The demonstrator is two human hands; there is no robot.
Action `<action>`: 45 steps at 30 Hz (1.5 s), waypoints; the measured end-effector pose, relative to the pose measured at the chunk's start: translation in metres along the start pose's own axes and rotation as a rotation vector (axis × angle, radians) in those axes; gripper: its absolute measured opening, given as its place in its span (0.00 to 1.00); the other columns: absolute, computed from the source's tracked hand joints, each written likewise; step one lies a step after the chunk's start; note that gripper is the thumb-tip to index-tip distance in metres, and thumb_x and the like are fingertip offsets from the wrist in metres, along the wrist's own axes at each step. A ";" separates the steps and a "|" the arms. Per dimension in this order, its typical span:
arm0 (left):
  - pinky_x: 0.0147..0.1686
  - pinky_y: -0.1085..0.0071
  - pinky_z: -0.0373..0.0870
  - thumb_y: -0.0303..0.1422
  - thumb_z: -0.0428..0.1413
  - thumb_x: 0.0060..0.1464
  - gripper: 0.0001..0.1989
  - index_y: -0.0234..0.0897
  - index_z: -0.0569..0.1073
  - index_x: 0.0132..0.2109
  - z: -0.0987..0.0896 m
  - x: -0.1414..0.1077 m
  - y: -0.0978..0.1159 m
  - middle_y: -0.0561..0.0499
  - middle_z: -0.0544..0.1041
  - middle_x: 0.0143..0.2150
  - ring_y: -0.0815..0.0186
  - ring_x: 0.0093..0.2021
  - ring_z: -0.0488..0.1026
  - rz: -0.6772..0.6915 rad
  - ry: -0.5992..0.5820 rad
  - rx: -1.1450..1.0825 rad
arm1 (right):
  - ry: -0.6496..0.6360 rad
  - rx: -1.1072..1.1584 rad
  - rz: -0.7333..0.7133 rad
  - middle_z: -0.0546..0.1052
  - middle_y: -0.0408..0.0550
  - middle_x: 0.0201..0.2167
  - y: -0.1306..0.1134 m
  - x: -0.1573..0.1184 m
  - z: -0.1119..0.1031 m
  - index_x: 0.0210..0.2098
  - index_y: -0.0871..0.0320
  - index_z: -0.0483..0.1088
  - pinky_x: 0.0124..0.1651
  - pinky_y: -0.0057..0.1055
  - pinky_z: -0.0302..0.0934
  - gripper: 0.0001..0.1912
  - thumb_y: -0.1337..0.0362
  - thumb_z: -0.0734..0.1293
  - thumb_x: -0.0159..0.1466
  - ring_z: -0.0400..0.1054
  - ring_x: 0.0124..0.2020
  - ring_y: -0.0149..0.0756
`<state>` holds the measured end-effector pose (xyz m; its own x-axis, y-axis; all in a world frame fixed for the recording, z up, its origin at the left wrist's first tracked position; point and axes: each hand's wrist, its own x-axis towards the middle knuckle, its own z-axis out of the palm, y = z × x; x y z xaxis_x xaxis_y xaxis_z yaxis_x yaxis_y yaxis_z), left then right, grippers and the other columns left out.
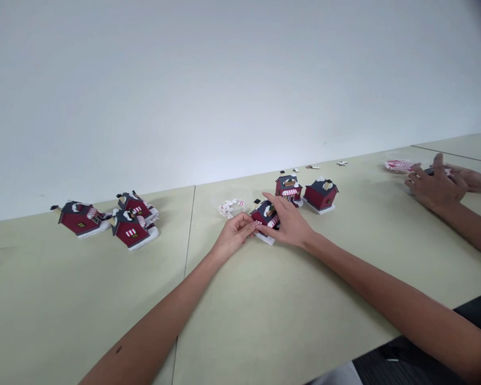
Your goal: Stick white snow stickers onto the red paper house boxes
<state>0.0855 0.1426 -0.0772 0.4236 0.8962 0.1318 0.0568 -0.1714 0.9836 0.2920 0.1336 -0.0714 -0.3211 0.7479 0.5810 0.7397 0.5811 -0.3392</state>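
A small dark-red miniature house (269, 208) with a dark, snow-patched roof and a white base stands on the table between my hands. My right hand (291, 220) holds it from the right, fingers over the roof and thumb at the front. Against the wall on its left side, my left hand (233, 234) is closed in a pinch; whatever lies between its fingertips is too small to make out. Just behind the left hand sits a clear plastic bowl (221, 197) with small red-and-white striped pieces (232, 206). My fingers hide much of the house.
Close behind my right hand stand two similar houses (288, 187) (320, 193). Three more houses (131, 227) form a group at left. Small loose pieces (313, 167) lie near the wall. At right, another person's hands (439, 184) work beside a pink-and-white packet (399, 165).
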 end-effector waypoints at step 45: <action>0.65 0.54 0.59 0.29 0.63 0.47 0.39 0.46 0.62 0.66 -0.001 -0.025 0.021 0.42 0.64 0.59 0.51 0.63 0.61 0.469 -0.115 0.656 | -0.208 0.397 -0.198 0.41 0.62 0.74 -0.016 -0.009 0.001 0.74 0.57 0.27 0.68 0.54 0.52 0.53 0.38 0.60 0.66 0.46 0.73 0.55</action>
<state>0.0752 0.1174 -0.0595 0.6232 0.6303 0.4630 0.3532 -0.7550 0.5524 0.2827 0.1179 -0.0726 -0.5739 0.6355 0.5165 0.3833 0.7658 -0.5164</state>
